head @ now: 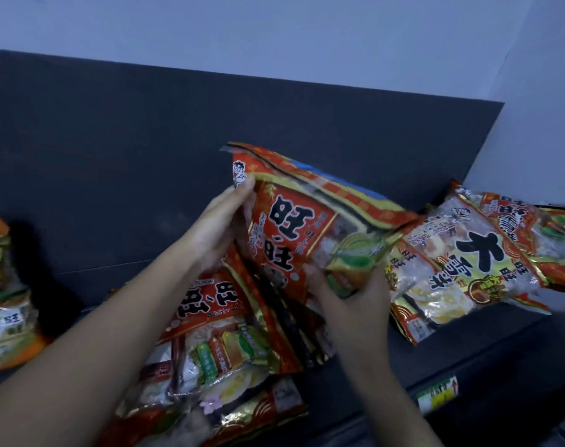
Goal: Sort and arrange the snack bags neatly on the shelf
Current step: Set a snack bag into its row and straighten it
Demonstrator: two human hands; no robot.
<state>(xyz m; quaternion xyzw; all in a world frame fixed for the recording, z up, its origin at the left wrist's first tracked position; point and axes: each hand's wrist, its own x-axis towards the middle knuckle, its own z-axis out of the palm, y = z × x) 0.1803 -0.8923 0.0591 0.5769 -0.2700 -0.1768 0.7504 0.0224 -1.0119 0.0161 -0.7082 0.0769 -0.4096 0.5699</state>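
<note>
Both hands clamped on one red snack bag [294, 221], my left hand [216, 224] top corner, right hand [349, 301] bottom edge, above the shelf [468, 356].

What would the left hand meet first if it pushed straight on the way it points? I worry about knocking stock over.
Probably the dark back panel behind the held red bag; left hand depth is unclear.

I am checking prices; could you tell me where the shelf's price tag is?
Lower right of the head view, the price tag sits on the shelf's front edge, right of the right hand.
</note>
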